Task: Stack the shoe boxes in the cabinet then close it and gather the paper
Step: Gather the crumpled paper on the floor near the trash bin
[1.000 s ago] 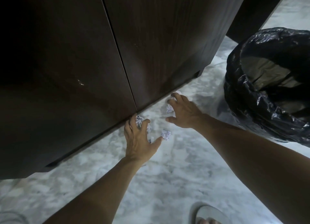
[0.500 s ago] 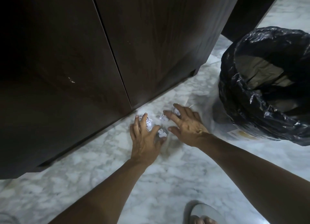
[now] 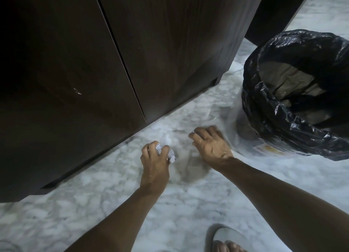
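Note:
The dark wooden cabinet [image 3: 151,50] stands with both doors closed; no shoe boxes show. My left hand [image 3: 154,161] is just above the marble floor in front of it, its fingers curled round crumpled white printed paper [image 3: 159,149], with another crumpled bit [image 3: 172,155] sticking out by the thumb. My right hand [image 3: 210,144] is a little to the right, fingers curled downward and blurred. A sliver of white shows at its fingertip, and what is under the palm is hidden.
A bin lined with a black plastic bag [image 3: 298,93] stands at the right, close to my right hand. My foot in a grey sandal [image 3: 226,241] is at the bottom edge. Pale marble floor [image 3: 188,204] runs beneath my arms.
Both hands have drawn back from the cabinet's base toward me. The loose paper balls have left the floor; the left hand's fingers have curled round paper, and the right hand has curled too.

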A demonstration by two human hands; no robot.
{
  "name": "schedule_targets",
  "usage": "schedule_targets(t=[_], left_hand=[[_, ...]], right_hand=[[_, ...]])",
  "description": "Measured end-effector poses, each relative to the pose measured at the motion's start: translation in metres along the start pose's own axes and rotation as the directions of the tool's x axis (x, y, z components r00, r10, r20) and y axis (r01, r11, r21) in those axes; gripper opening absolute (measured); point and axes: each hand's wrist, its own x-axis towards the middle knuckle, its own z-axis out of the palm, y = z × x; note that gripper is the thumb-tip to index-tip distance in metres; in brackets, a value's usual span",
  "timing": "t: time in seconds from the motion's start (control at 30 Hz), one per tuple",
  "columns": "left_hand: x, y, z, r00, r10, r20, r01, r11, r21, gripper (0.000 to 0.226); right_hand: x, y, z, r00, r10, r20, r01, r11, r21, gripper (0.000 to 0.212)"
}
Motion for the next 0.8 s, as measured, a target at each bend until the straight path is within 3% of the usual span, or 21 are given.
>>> schedule_targets(t=[0.1,0.23,0.33,0.53,0.7,0.8], left_hand=[[-0.007,-0.002,-0.003,1.000,0.022,-0.019,-0.022,1.000,0.011,0.056],[-0.015,0.001,-0.014,0.999,0.027,-0.045,-0.028,1.000,-0.008,0.056],[-0.008,0.011,-0.031,0.997,0.014,-0.077,-0.021,0.995,-0.101,0.056],[0.035,0.064,-0.087,0.960,-0.077,-0.270,-0.020,0.941,-0.338,0.042],[0.092,0.132,-0.148,0.863,-0.066,-0.501,-0.221,0.843,-0.490,0.022],[0.123,0.187,-0.171,0.846,-0.028,-0.533,-0.298,0.804,-0.515,0.022]], right_hand=[[-0.014,0.000,0.004,0.999,-0.004,-0.051,0.004,1.000,0.005,0.043],[-0.027,-0.008,0.000,0.981,0.003,-0.194,0.010,0.998,0.067,0.046],[-0.028,-0.022,-0.024,0.930,0.026,-0.368,0.031,0.988,0.149,0.035],[-0.031,-0.054,-0.122,0.777,0.112,-0.620,0.093,0.953,0.289,0.023],[-0.044,-0.034,-0.223,0.535,0.297,-0.791,0.105,0.906,0.411,0.022],[-0.052,0.005,-0.262,0.428,0.373,-0.823,0.054,0.898,0.436,0.024]])
